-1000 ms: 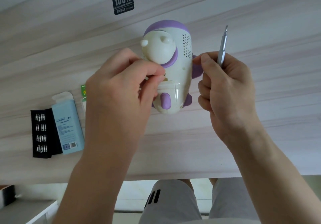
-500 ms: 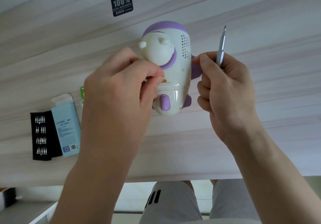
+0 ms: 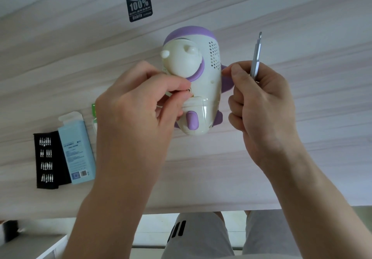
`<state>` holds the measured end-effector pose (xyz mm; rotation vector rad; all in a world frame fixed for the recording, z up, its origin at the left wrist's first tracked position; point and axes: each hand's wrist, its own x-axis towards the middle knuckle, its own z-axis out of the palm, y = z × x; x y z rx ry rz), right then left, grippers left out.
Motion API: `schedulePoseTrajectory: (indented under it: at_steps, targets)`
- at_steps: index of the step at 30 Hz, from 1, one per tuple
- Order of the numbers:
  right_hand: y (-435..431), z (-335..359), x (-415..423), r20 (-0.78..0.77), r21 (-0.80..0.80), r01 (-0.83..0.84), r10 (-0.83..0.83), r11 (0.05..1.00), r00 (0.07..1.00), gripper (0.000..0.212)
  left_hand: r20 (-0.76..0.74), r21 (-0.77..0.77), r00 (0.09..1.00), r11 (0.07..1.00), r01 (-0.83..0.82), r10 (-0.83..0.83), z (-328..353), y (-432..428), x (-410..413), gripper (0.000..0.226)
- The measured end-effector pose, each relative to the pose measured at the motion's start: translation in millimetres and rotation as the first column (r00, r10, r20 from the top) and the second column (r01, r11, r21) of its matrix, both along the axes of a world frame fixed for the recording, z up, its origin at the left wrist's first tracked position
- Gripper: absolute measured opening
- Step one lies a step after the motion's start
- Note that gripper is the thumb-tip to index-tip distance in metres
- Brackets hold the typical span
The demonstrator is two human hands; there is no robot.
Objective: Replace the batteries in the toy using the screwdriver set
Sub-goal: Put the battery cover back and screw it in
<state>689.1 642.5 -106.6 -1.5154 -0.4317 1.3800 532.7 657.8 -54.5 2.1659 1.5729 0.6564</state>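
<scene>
Bit tray (image 3: 45, 160): we see it far left of the toy (image 3: 201, 81), touching the blue box (image 3: 77, 150).
Left hand (image 3: 136, 106): just left of the toy, our fingers pinch a tiny piece (image 3: 188, 91) at its middle seam. It may be a screw, but we cannot see it well.
Toy: it sits between our two hands.
Right hand (image 3: 259, 106): just right of the toy, curled round the screwdriver (image 3: 255, 57), thumb touching the toy.
Tip: we should pull the tiny piece out slowly and hold the toy steady.

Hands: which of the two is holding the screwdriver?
The right hand: it grips the silver screwdriver, whose tip points away from the person. The left hand pinches at the toy instead.
</scene>
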Motion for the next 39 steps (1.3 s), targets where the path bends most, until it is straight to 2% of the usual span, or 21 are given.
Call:
schedulePoseTrajectory:
  at_steps: [10,16,20,26,39]
  targets:
    - [0,-1,0,0.006,0.001,-0.001,0.001,1.000,1.000,0.026,0.045,0.004,0.999,1.000,-0.012,0.012,-5,-4,-2,0.006]
    - [-1,1,1,-0.022,0.009,0.005,-0.005,1.000,1.000,0.025,0.152,-0.050,0.986,0.997,-0.066,0.073,-11,-10,-5,0.009]
    - [-3,3,1,-0.051,0.004,0.015,-0.015,1.000,0.999,0.025,0.163,0.018,0.983,0.996,-0.091,0.087,-18,-19,-9,0.016]
    - [-4,7,-4,-0.081,-0.013,0.035,-0.036,0.999,0.996,0.025,0.046,0.100,0.996,0.992,0.072,-0.076,-28,-29,-17,0.028]
    - [-6,10,-9,-0.085,-0.014,0.049,-0.050,0.999,0.995,0.021,0.007,0.138,0.992,0.983,0.124,-0.126,-33,-30,-18,0.032]
